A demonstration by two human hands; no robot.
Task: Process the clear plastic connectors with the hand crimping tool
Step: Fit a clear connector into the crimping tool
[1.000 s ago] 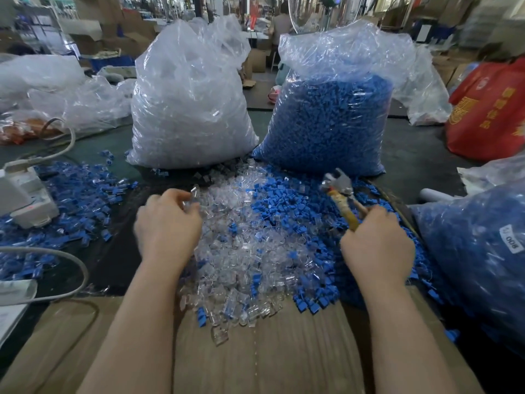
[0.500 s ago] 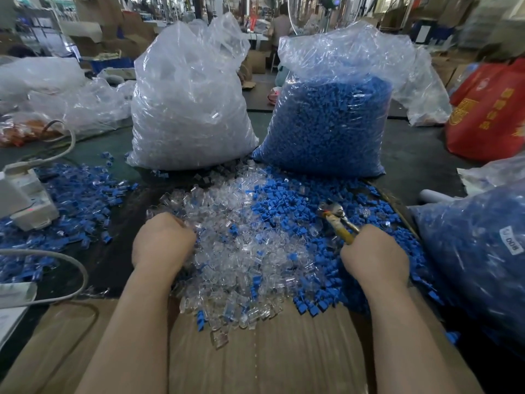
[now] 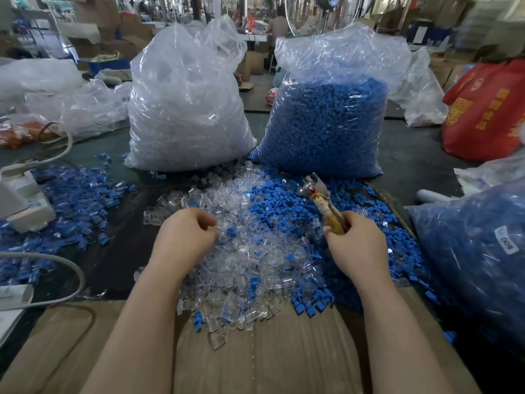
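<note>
The left hand [image 3: 186,237] is hovering over the near-left part of the heap of clear plastic connectors [image 3: 250,251], its fingers curling inward toward the thumb. The fingertips are sitting right at the clear pieces, but whether they are pinching one cannot be told, since the back of the hand is hiding them.

The right hand [image 3: 356,245] is gripping the hand crimping tool [image 3: 324,204] by its yellowish handles, fingers wrapping tightly around them. The tool's metal head is pointing away from the person, up and to the left, above the loose blue caps [image 3: 287,200] that are mixing with the clear connectors on the dark table [image 3: 412,163]. The heap is spilling forward onto a sheet of brown cardboard [image 3: 270,359] at the near edge.

Behind the heap, 2 big plastic sacks are standing side by side: the left sack [image 3: 187,109] is holding clear parts, the right sack [image 3: 329,120] blue ones. A third bag of blue parts [image 3: 480,251] is lying at the right, wearing a small white label [image 3: 506,240] that is reading "800" turned sideways. A red bag [image 3: 488,109] at far right is showing yellow characters, too blurred to read. At the left, a white device [image 3: 22,206] with cables is sitting among more scattered blue caps.
</note>
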